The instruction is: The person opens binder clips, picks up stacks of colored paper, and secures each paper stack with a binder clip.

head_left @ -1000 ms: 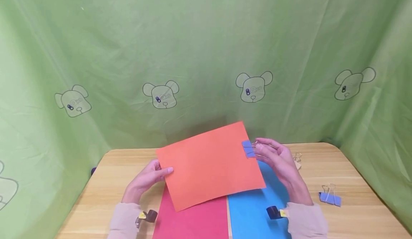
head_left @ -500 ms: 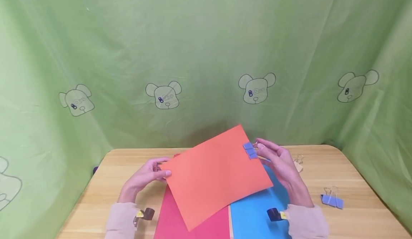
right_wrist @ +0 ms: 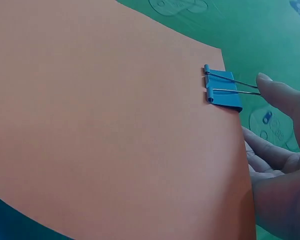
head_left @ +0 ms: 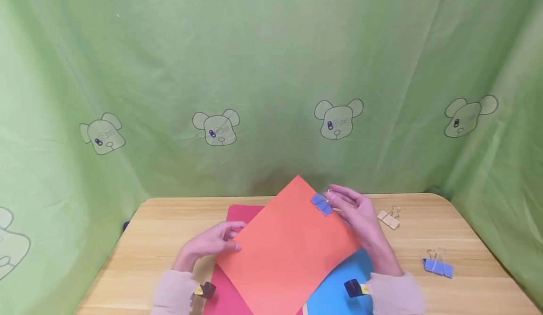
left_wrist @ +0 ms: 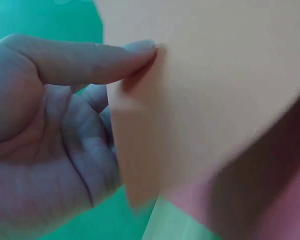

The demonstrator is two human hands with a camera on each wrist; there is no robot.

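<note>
An orange sheet of paper [head_left: 288,253] is held up at a slant between both hands, one corner pointing upward. My left hand [head_left: 214,239] pinches its left edge; in the left wrist view the thumb [left_wrist: 102,62] lies on the front face and the other fingers are partly hidden behind. A blue binder clip [head_left: 322,204] grips the sheet's upper right edge. Thumb and fingers of my right hand [head_left: 358,216] hold the clip's wire handles, which lie folded toward the hand, away from the paper, in the right wrist view, where the clip [right_wrist: 225,92] sits near a corner.
Beneath the sheet, pink paper [head_left: 222,286] and blue paper [head_left: 354,272] lie side by side on the wooden table [head_left: 148,249]. To the right are a beige binder clip [head_left: 389,219] and another blue binder clip [head_left: 438,267]. A green curtain [head_left: 271,60] surrounds the table.
The orange sheet has turned counterclockwise and come lower. My left hand has moved down and slightly right; my right hand has shifted a little left with the binder clip.
</note>
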